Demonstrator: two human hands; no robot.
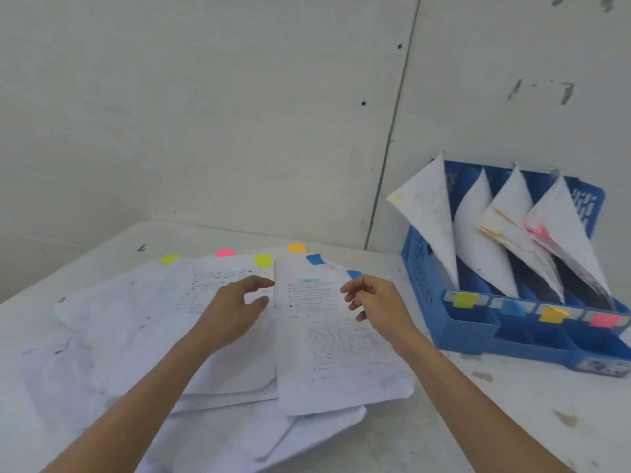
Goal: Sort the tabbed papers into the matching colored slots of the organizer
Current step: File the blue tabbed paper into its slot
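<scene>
1. The blue organizer (478, 332) sits on the white table (512, 404), to the right of the papers and close to the wall (205, 114).
2. Its front has four colored labels. From left to right they are a yellow label (463, 299), a blue label (513, 307), an orange label (551, 314) and a pink label (604, 320).
3. Behind each label is a slot with papers that lean to the left.
   - The yellow slot holds a sheet (426, 213) with a small yellow tab.
   - The blue slot holds a white sheet (478, 240); its tab does not show.
   - The orange slot holds a bunch of papers with orange tabs (508, 220).
   - The pink slot holds a bunch of papers with pink tabs (560, 227).
4. A messy pile of papers (112, 336) lies flat on the table in front of the person.
5. The top sheet (327, 336) has a blue tab (314, 259) at its far edge.
6. The left hand (235, 312) is over the pile, just left of the top sheet. Its fingers are spread a little and it holds nothing.
7. The right hand (375, 302) is over the right edge of the top sheet. Its fingers are loosely bent and it holds nothing. I cannot tell if either hand touches the paper.
8. More tabs stick out at the far side of the pile: a yellow tab (263, 260), a pink tab (225, 252), an orange tab (296, 248) and a second blue tab (354, 274).
9. There is bare table between the pile and the organizer. The wall stands right behind the table.
</scene>
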